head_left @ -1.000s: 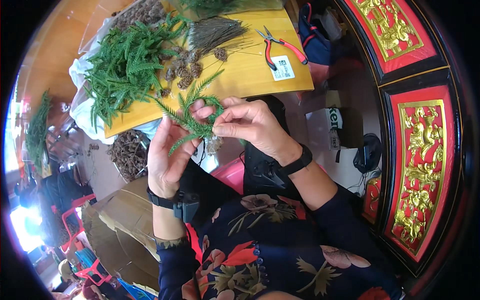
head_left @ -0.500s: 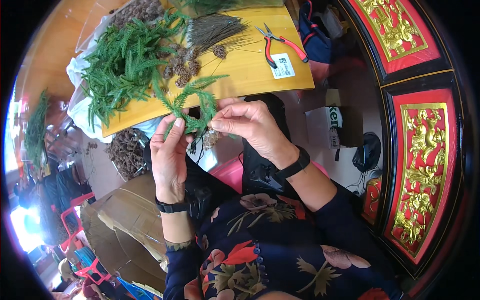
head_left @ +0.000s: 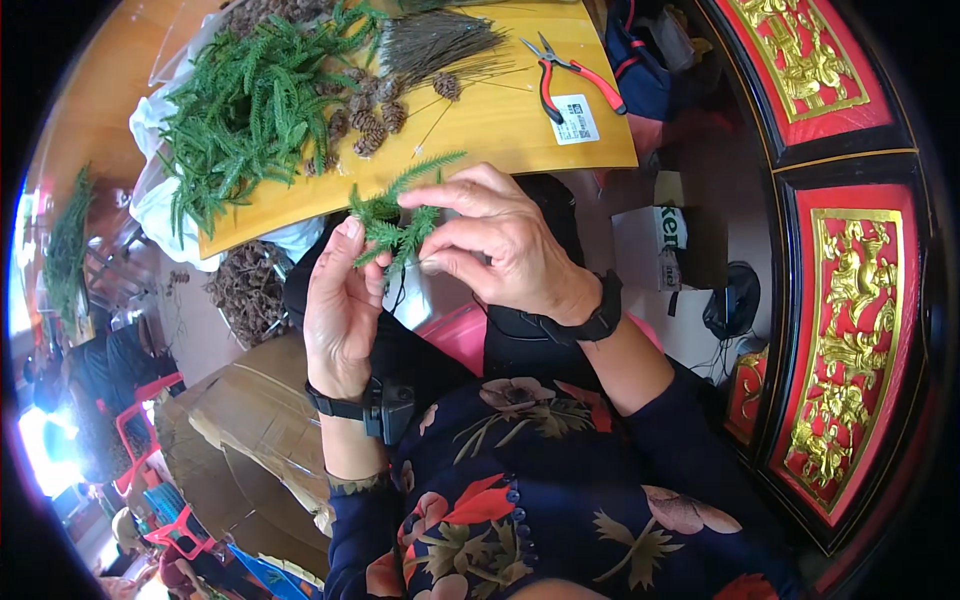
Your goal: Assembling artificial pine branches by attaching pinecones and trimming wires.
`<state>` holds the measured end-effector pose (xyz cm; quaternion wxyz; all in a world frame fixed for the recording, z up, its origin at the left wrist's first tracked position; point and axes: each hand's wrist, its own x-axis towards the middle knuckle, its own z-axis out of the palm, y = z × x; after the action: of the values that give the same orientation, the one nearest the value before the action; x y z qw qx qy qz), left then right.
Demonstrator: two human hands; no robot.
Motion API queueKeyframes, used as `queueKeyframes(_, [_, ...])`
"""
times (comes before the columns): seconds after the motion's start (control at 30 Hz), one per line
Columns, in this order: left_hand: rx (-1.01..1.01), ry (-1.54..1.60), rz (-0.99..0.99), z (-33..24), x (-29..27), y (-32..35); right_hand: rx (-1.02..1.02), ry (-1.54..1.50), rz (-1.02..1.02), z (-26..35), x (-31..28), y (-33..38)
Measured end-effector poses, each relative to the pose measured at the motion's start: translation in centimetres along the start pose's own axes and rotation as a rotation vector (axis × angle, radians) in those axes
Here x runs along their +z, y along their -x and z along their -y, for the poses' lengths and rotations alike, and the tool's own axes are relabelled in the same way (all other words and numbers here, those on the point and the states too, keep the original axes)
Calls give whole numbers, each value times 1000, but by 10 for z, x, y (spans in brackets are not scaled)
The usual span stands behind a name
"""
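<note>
The left hand (head_left: 343,312) pinches the green sprig (head_left: 400,240) at its nine-o'clock side, above the lap (head_left: 398,345); the right hand (head_left: 512,238) meets it at three, closure unclear. Likely light and springy, it suits a stem hold. Pliers (head_left: 551,59) lie between one and two o'clock.

wht label (head_left: 577,126) w/ sm dark print & sq code on yellow table (head_left: 500,150), print too tiny to read, lg pale letters on grn patch of box (head_left: 672,228)

Yellow counter (head_left: 490,130) bearing green sprigs (head_left: 245,120) left, brown cones (head_left: 393,117) centre, dark thin stems (head_left: 430,50) far, red-handled pliers (head_left: 550,62) and white label (head_left: 576,118) right.
</note>
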<state>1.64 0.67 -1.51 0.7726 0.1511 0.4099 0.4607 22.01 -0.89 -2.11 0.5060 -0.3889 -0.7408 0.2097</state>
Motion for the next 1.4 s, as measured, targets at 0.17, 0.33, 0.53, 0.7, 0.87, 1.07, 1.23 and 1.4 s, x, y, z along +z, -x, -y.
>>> queueKeyframes(0.17, [413, -427, 12, 13, 19, 8, 168, -239, 97, 0, -7, 1])
queueKeyframes(0.33, [709, -1002, 43, 6, 27, 18, 318, -484, 148, -2, -12, 4])
queueKeyframes(0.53, [501, -749, 41, 11, 34, 24, 667, -836, 103, 2, -11, 3])
queueKeyframes(0.7, [501, -836, -83, 13, 20, 17, 214, -383, -77, -4, -9, 0])
queueKeyframes(0.87, [631, -1036, -112, 18, 22, 15, 175, -454, 32, 8, -2, 1])
queueKeyframes(1.07, [603, -961, -114, 20, 29, 17, 341, -565, 139, 2, -4, 4])
queueKeyframes(1.23, [543, -741, -70, 14, 23, 20, 393, -505, 95, 1, -5, 3])
queueKeyframes(1.4, [508, -653, 6, 10, 20, 20, 370, -507, 40, -2, -1, 7])
